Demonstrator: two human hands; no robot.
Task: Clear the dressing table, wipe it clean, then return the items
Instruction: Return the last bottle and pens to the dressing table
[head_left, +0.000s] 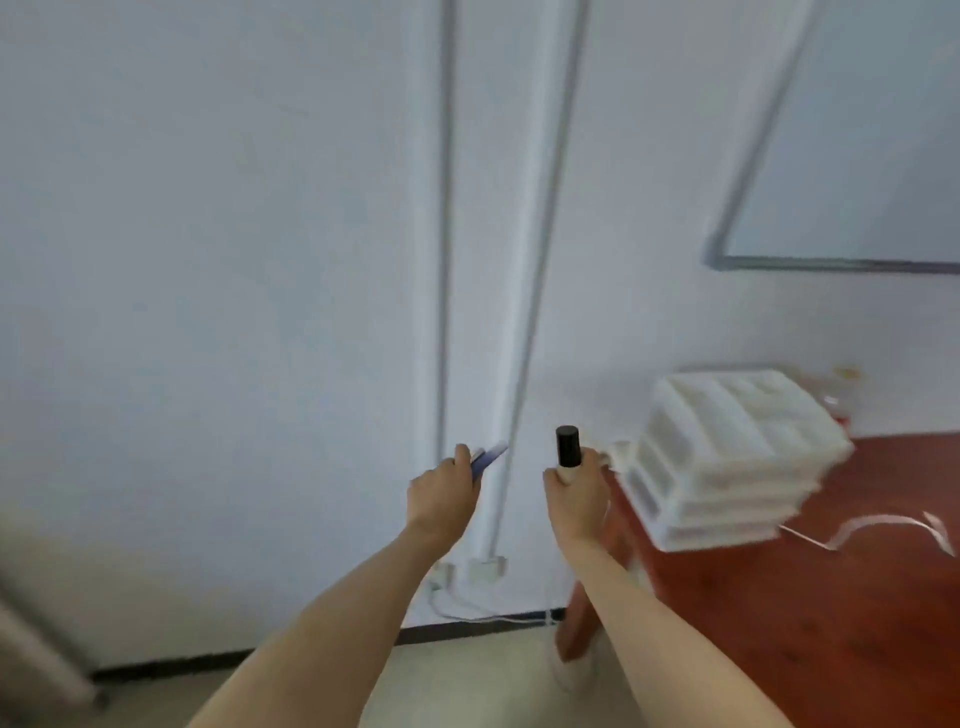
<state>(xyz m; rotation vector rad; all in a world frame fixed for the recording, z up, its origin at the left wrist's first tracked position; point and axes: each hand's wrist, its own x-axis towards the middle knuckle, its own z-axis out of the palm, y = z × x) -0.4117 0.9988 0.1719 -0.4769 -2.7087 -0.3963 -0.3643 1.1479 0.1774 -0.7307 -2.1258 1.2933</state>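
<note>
Head view. We see both forearms raised in front of a pale wall, left of the red-brown surface (779, 623) of the dressing table. The left hand (441, 493) pinches a slim blue-and-white item (488, 460), perhaps a tube or pen; blur keeps us from naming it. The right hand (576, 493) curls round a bottle with a black cap (567, 447), held upright, cap above the fingers. Neither grip is spread; each is closed on its own thing.

On the surface, near its left edge, stands a white drawer organiser (727, 462), motion-blurred; just behind it a small clear bottle (841, 400) shows partly. A pale ribbon or cord (883, 525) lies on the wood to the organiser's right. A framed mirror or board (883, 156) hangs on the wall above.

We judge the step to be carrying small items between the surface and elsewhere; whether this belongs to clearing or to returning cannot be told from this view. The next move calls for a steady set-down: the capped bottle on its base, the slim item laid flat, and each grip released only once its thing rests.
</note>
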